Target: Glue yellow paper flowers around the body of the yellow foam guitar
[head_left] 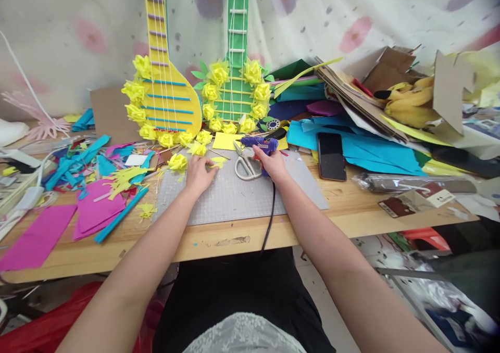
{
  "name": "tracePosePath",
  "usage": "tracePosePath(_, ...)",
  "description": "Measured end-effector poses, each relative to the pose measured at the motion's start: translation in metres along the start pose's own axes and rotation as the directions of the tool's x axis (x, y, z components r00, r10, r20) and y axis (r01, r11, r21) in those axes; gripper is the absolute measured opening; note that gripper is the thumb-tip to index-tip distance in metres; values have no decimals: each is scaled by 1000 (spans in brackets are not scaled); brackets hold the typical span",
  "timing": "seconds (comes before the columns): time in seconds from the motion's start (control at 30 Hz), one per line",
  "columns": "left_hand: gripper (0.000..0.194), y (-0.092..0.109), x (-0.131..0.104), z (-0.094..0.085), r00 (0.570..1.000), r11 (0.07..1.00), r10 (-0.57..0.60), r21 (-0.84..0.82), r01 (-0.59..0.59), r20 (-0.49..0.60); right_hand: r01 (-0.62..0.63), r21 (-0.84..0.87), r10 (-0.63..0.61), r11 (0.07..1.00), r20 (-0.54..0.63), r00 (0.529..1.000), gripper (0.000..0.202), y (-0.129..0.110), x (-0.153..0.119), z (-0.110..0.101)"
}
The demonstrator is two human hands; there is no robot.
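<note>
My right hand (273,164) is wrapped round a blue hot glue gun (260,144), its nozzle pointing left and its black cord hanging over the table's front edge. My left hand (200,174) rests low over the grey cutting mat (230,202), thumb and fingers closed at a small yellow paper petal (219,161). Between the hands lie open scissors (247,168) with pale handles. A yellow paper flower (177,163) sits just left of my left hand. A yellow sheet (225,141) lies behind the scissors.
At the back stand a yellow paper guitar (174,95) and a green one (236,90), both edged with yellow flowers. Pink paper (97,207) and scraps cover the left. A phone (331,156), blue paper (375,152) and cardboard with bananas (410,103) are at right.
</note>
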State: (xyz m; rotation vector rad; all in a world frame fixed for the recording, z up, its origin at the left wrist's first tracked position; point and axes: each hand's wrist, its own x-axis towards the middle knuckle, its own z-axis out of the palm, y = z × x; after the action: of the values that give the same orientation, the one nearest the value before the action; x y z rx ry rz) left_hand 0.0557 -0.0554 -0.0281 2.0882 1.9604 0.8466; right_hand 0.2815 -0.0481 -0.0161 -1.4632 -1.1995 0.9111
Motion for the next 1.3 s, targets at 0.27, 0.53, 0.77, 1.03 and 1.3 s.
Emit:
tracePosePath(0.27,13,-5,2,-1,999,977,-18,-211,26,39,0,-48,-1,999,-8,1000,45,3,1,1)
tracePosePath(0.53,23,-6,1,1,995,895,-88,-436,98,43,62,-8,-62,998,73,995,42,-3,-6,1)
tracePosePath(0.77,13,-5,1,3,986,835,-156,-542,101,-55,174,-46,-155,984,271,950,36,-9,-17,4)
tracePosePath(1.03,17,1,-4,3,976,795,-215,-573,196,36,227,-82,-192,971,306,932,33,-9,-19,5)
tracePosePath(1.3,19,2,-4,1,971,784,-235,-583,212,36,228,-160,-174,960,293,940,28,-9,-17,5)
